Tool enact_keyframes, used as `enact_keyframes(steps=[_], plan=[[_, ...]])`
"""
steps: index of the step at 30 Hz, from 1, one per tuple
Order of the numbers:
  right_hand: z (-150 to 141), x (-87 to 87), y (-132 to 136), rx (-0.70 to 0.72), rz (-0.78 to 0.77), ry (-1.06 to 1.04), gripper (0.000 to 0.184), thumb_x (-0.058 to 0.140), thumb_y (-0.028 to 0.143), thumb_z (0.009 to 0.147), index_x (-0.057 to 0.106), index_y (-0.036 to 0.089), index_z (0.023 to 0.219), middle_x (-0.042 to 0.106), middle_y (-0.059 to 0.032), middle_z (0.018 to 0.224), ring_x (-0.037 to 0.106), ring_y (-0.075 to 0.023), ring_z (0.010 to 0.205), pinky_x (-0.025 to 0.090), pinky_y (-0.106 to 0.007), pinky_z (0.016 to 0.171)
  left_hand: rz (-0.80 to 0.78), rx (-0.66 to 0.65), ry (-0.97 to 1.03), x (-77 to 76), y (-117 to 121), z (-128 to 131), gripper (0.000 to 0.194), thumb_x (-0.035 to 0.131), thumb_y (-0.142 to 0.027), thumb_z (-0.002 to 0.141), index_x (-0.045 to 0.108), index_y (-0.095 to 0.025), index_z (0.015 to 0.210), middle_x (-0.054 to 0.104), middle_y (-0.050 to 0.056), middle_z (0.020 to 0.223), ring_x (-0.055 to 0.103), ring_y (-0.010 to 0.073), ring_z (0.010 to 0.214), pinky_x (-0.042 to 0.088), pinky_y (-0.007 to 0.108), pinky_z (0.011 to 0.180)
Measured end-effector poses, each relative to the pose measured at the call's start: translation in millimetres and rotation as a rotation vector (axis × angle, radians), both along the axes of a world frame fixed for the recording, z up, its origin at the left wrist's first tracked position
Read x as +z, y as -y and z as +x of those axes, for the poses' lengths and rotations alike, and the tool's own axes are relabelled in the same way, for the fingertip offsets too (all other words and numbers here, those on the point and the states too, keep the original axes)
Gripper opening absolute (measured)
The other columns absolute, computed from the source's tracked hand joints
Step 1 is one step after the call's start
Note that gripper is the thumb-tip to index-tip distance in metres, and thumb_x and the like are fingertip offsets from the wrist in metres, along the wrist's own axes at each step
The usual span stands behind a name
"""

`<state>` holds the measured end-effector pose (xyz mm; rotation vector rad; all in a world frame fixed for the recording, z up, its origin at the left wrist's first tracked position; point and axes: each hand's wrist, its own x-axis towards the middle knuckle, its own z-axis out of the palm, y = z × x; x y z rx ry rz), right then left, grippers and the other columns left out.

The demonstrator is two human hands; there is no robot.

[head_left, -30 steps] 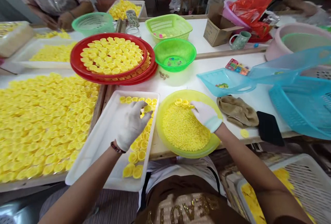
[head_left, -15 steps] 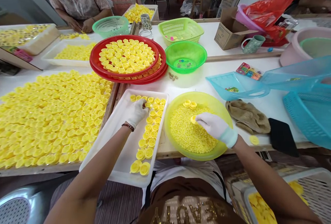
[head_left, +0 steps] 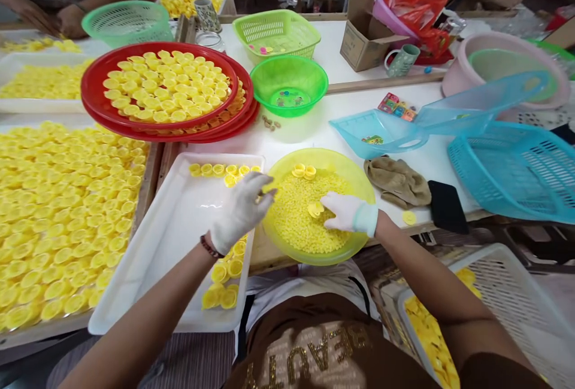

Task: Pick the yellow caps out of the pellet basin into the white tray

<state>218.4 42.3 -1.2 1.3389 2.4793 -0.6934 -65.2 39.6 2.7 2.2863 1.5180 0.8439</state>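
My left hand [head_left: 245,209], in a white glove, hovers between the white tray [head_left: 168,245] and the yellow bowl [head_left: 359,242]. Its thumb and fingers are apart, with nothing visible between them. Small yellow cups [head_left: 233,267] stand along the tray's far and right sides, partly hidden by this hand. My gloved right hand [head_left: 348,212] is over the bowl, its fingertips at the edge of a small yellow cup [head_left: 315,209]. Pale yellow pellets [head_left: 291,221] fill the bowl, and two more cups [head_left: 304,171] sit on them near the far rim.
Stacked red trays [head_left: 94,93] bearing yellow cups stand behind the white tray. Many cups [head_left: 63,215] cover the left table. A green bowl [head_left: 287,84], blue scoop [head_left: 372,134], brown cloth [head_left: 398,179] and black phone-like slab [head_left: 448,204] lie around. Another person's hands [head_left: 58,21] are at far left.
My left hand has left the cups at the tray's far side and moved right toward the bowl, its fingers now spread. The view has shifted; my right hand stays over the pellets.
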Motion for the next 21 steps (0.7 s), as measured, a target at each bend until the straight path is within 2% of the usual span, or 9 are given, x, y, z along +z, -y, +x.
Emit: enact_keyframes(steps=[3, 4, 6, 8, 11, 16, 21], plan=[[-6, -3.8, 6, -0.003, -0.005, -0.036, 0.022, 0.064, 0.03, 0.082, 0.064, 0.015, 0.099, 0.067, -0.0123, 0.101, 0.064, -0.0267, 0.09, 0.043, -0.033, 0.076, -0.069, -0.307, -0.164, 6.3, 7, 51, 0.026, 0.06, -0.029, 0.087, 0.064, -0.017, 0.109, 0.063, 0.01, 0.113, 0.062, 0.024, 0.098, 0.053, 0.039, 0.088], [-7, -5.1, 7, -0.012, -0.001, -0.044, 0.02, 0.063, 0.028, 0.083, 0.064, 0.015, 0.097, 0.068, -0.0118, 0.099, 0.064, -0.0262, 0.089, 0.043, -0.033, 0.075, -0.088, -0.375, -0.239, 6.0, 8, 65, 0.027, 0.062, -0.029, 0.085, 0.064, -0.017, 0.108, 0.063, 0.011, 0.114, 0.061, 0.0263, 0.1, 0.052, 0.041, 0.089], [-5, -7.1, 7, -0.032, 0.006, -0.062, 0.016, 0.062, 0.024, 0.082, 0.065, 0.015, 0.095, 0.069, -0.0111, 0.095, 0.064, -0.0254, 0.087, 0.043, -0.032, 0.075, -0.129, -0.419, -0.344, 2.3, 8, 83, 0.024, 0.062, -0.028, 0.082, 0.065, -0.017, 0.103, 0.063, 0.011, 0.109, 0.061, 0.0283, 0.097, 0.052, 0.044, 0.087], [-1, -7.2, 7, -0.051, 0.015, -0.094, 0.015, 0.062, 0.021, 0.081, 0.065, 0.015, 0.095, 0.07, -0.0107, 0.095, 0.064, -0.0248, 0.088, 0.044, -0.032, 0.077, -0.174, -0.381, -0.358, -3.1, 9, 89, 0.021, 0.06, -0.023, 0.081, 0.064, -0.018, 0.1, 0.064, 0.011, 0.104, 0.061, 0.0278, 0.094, 0.051, 0.044, 0.085], [5, -2.1, 8, -0.072, 0.031, -0.176, 0.014, 0.06, 0.016, 0.082, 0.066, 0.016, 0.095, 0.071, -0.0087, 0.099, 0.064, -0.0225, 0.093, 0.046, -0.031, 0.084, -0.214, -0.292, -0.284, -8.7, 15, 84, 0.025, 0.057, -0.017, 0.079, 0.062, -0.02, 0.104, 0.064, 0.01, 0.104, 0.062, 0.0268, 0.096, 0.051, 0.042, 0.086], [-2, 12.8, 13, -0.1, 0.149, -0.529, 0.014, 0.057, 0.013, 0.084, 0.065, 0.018, 0.093, 0.069, -0.0065, 0.096, 0.064, -0.0211, 0.093, 0.048, -0.034, 0.088, -0.258, -0.205, -0.197, -7.8, 22, 77, 0.021, 0.057, -0.017, 0.08, 0.059, -0.021, 0.1, 0.063, 0.008, 0.104, 0.062, 0.0268, 0.098, 0.051, 0.041, 0.089], [-14, 16.3, 17, -0.057, 0.203, -0.663, 0.021, 0.056, 0.015, 0.087, 0.064, 0.017, 0.107, 0.069, -0.0093, 0.106, 0.063, -0.0228, 0.101, 0.049, -0.038, 0.093, -0.305, -0.143, -0.148, -5.8, 22, 79, 0.02, 0.061, -0.017, 0.079, 0.058, -0.018, 0.099, 0.063, 0.011, 0.104, 0.062, 0.0296, 0.099, 0.051, 0.045, 0.089]])
